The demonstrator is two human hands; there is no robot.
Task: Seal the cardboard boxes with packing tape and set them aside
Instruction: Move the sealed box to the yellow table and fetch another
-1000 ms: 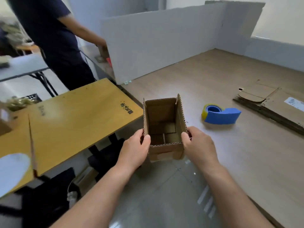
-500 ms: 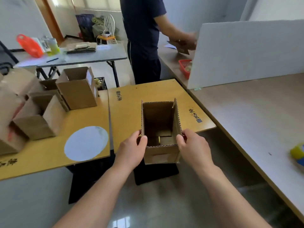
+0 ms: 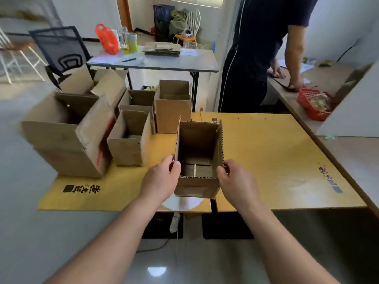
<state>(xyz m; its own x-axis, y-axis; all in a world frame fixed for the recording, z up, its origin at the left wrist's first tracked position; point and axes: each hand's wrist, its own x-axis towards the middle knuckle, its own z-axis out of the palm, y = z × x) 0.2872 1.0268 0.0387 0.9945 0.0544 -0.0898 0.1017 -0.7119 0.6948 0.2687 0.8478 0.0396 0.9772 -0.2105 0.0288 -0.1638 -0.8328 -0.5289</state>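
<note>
A small open-topped brown corrugated cardboard box (image 3: pixel 198 152) stands upright over the near edge of the yellow wooden table (image 3: pixel 270 160), about midway along that edge, with its top flaps raised and its folded bottom flaps visible inside. The left hand (image 3: pixel 161 180) grips the box's left wall at the near corner, thumb at the rim and fingers curled round the outside. The right hand (image 3: pixel 239 182) pinches the right wall the same way at the opposite near corner. Whether the box rests on the table or is held just above it cannot be told. A white round patch (image 3: pixel 182 203) on the table shows just under the box, at the near edge. Toward the table's far left corner stand more open cardboard boxes: a large brown one with red print (image 3: pixel 67 138) at the left edge, a medium one (image 3: pixel 128 146) just beside it, and a taller one (image 3: pixel 173 108) behind. Beyond the far edge, a person in dark clothes (image 3: pixel 256 50) leans over a neighbouring counter that holds a red plastic basket (image 3: pixel 313 107). A grey folding table (image 3: pixel 164 63) stands farther back.
</note>
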